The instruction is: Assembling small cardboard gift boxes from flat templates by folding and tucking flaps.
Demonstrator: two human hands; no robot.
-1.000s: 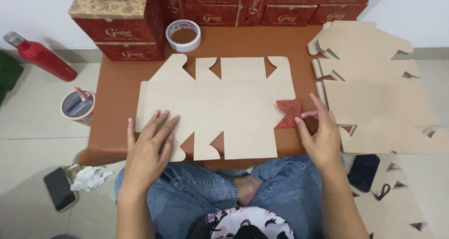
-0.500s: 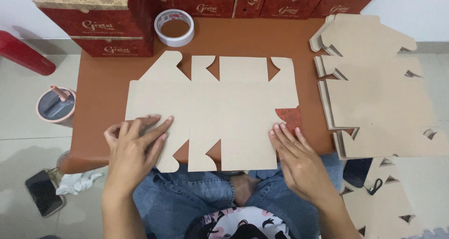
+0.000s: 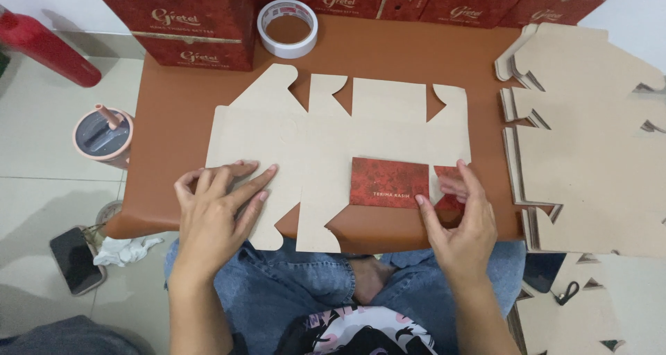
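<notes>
You had the flat, die-cut tan cardboard box blank (image 3: 333, 140) lying unfolded on the low brown table (image 3: 388, 49), printed side down, its long axis running left to right across your lap and its pointed and notched flaps aimed away from you toward the row of red printed cartons (image 3: 201, 22). Two of the near flaps were folded up over the sheet, showing their dark red printed faces: a rectangular panel (image 3: 388, 181) and a smaller red flap (image 3: 447, 188) just beside it on the right.

Your left hand (image 3: 218, 206) lay flat with the fingers spread, pressing the left part of the blank onto the table. Your right hand (image 3: 461, 220) had its fingers extended and close together, the tips resting on the right edge of the rectangular panel and on the small flap; it pinched nothing that I could see.

The risk, as I judge it, was spring-back: the folded panel would likely lift the moment your fingertips eased off. An uneven push from the right could also skew the crease or slide the whole sheet, since only your left palm anchored it. The stack of identical tan blanks (image 3: 590, 140) sat close on the right, so a sideways shift might run the sheet into it. The roll of white tape (image 3: 287, 27) stood well apart, near the cartons.
</notes>
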